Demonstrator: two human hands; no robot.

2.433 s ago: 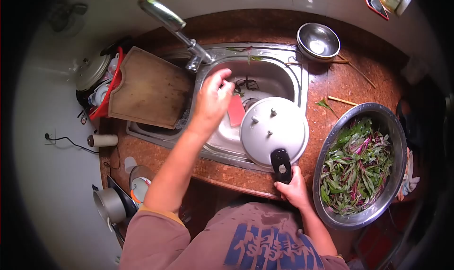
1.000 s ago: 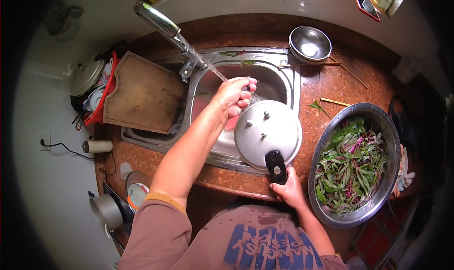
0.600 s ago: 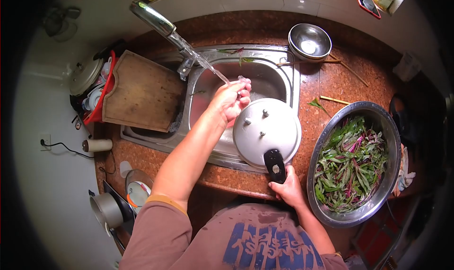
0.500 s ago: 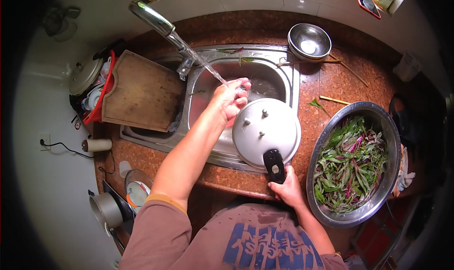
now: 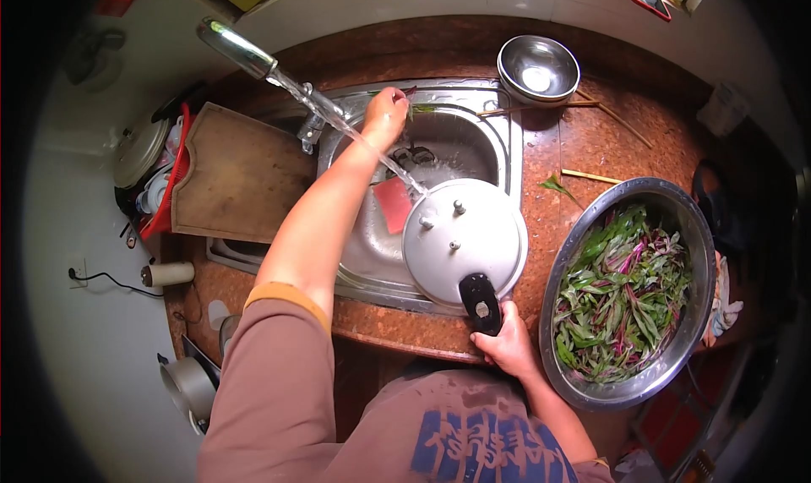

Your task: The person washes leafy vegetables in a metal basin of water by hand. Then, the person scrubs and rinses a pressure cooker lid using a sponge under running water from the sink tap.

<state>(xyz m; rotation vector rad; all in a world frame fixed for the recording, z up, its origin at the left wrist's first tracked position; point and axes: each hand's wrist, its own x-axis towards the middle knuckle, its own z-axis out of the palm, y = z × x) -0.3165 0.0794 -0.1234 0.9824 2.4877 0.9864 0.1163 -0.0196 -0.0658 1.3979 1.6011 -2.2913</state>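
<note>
My left hand is closed at the sink's back rim, beside leaf scraps; what its fingers hold is hidden. My right hand grips the black handle of a round metal pressure cooker lid. This lid lies over the right front of the sink basin. Water runs from the faucet across my left forearm and meets the lid's upper left edge. A red cloth or sponge and a dark drain fitting show in the basin.
On the right stands a large metal basin of leafy greens. Stacked metal bowls and sticks are on the counter. A wooden board leans by a red basket at left. A pot sits lower left.
My left hand has moved from under the water stream up to the back rim. The stream now falls on the lid, and the red piece is in fuller view. My right hand keeps its grip.
</note>
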